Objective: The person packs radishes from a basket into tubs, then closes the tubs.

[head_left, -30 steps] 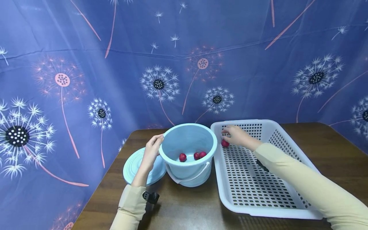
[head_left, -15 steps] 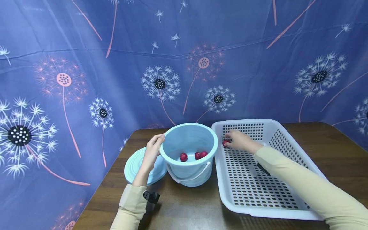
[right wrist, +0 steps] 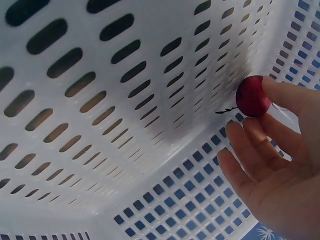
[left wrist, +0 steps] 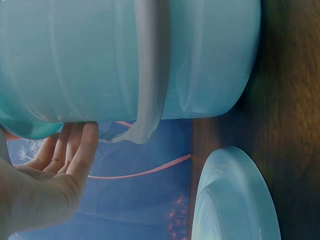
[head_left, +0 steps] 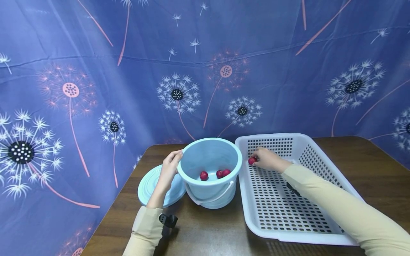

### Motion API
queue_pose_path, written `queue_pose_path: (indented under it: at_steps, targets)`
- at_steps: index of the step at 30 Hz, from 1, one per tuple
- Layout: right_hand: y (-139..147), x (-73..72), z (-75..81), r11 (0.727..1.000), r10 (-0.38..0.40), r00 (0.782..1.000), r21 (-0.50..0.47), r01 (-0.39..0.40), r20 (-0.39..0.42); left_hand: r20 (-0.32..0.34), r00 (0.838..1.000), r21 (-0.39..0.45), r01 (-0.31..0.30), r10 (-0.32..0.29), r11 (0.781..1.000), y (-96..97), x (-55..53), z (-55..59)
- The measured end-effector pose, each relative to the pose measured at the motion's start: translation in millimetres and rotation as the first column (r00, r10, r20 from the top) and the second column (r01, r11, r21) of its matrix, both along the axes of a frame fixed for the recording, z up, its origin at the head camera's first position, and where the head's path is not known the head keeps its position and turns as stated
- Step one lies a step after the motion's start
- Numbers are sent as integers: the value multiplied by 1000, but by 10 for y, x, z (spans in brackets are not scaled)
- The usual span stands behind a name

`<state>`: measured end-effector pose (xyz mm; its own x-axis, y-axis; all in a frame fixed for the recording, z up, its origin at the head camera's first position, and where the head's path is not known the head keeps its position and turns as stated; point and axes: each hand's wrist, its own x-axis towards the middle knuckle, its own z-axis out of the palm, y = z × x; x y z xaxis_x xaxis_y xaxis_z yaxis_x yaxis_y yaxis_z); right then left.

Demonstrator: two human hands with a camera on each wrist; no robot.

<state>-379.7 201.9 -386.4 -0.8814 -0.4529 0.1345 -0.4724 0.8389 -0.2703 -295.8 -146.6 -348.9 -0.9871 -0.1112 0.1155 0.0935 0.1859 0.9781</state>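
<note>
My right hand [head_left: 265, 158] is inside the white plastic basket [head_left: 256, 227], near its back left corner. Between thumb and fingertips it pinches a small round red radish [right wrist: 250, 96] with a thin dark tail, low by the basket's floor. My left hand [head_left: 170, 164] holds the rim of the light blue bucket [head_left: 209, 195] at its left side. In the left wrist view, the fingers [left wrist: 82, 150] lie against the outer wall just under the rim. Several radishes [head_left: 204, 175] rest on the bottom of the bucket, whose pale handle [head_left: 214, 199] hangs down in front.
A light blue lid [head_left: 174, 193] lies on the brown wooden table [head_left: 205, 234], left of the bucket and partly behind my left forearm. The basket stands close against the bucket's right side. Behind the table hangs a blue dandelion-print cloth [head_left: 282, 89].
My right hand has closed its thumb and fingers on the radish in the basket's corner and shifted it slightly right. My left hand stays at the bucket's rim.
</note>
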Motion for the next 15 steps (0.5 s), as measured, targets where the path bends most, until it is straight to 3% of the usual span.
queue_pose_path:
  at_steps: [8, 15]
  targets:
    - [3, 2, 3, 996, -1, 999, -86, 4, 36, 2, 1000, 5, -4, 4, 1000, 3, 0, -2]
    - [22, 7, 17, 998, 8, 999, -66, -6, 41, 2, 1000, 4, -1, 1, 1000, 3, 12, 10]
